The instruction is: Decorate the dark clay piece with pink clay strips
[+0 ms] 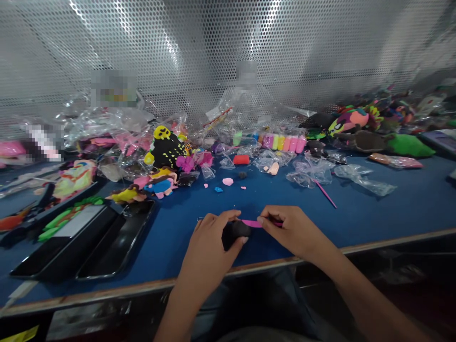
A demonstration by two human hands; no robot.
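Near the front edge of the blue table [171, 256], my left hand [210, 242] is closed round a rounded lump of black modelling clay [235, 232]. My right hand [290, 230] pinches a flat pink modelling tool [252, 223] between thumb and fingers. The tool's tip points left and reaches the upper right side of the clay; whether it presses in, I cannot tell. Just beyond my hands lie small bits of clay: a pink piece [227, 181], a blue piece [218, 189] and a dark one [242, 175].
Two dark phones [117, 242] lie at the left. Finished clay figures, such as a black and yellow one [166, 149], and plastic bags line the back. A red clay block [241, 159] sits mid-table, a purple stick [326, 194] to the right. Behind stands a perforated metal panel [213, 47].
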